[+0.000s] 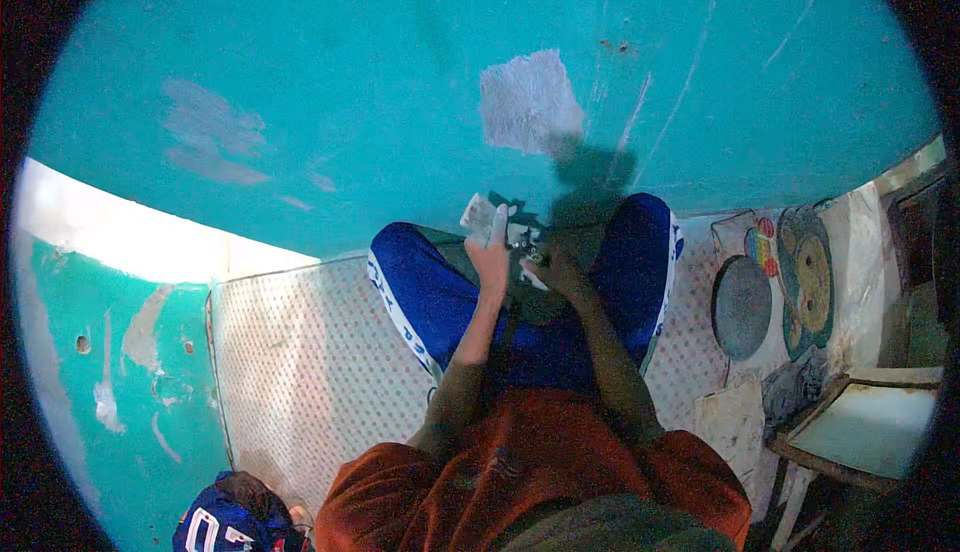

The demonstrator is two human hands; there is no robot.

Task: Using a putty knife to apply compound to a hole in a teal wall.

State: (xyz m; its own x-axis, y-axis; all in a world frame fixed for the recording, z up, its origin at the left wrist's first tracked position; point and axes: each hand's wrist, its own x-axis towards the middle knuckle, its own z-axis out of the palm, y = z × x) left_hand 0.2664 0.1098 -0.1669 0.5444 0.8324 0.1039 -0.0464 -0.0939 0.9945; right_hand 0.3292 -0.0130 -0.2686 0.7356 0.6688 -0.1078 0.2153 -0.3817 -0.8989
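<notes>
My left hand (488,252) is closed on a pale, flat, whitish piece (478,213), with the thumb laid along it. The piece is grainy, and its kind cannot be told. My right hand (560,270) lies in shadow just to the right, its fingers bent by a narrow white piece (534,274) too blurred to name. Between the hands are small white and dark bits (522,239), over the gap between my bent legs in blue trousers (640,262).
A turquoise wall (380,82) with bare patches rises ahead. I sit on a dotted mat (300,352). Part of a person in a dark blue top (215,517) shows at lower left. To the right are a round grey disc (742,307), a bear-shaped board (808,277) and a low table (865,427).
</notes>
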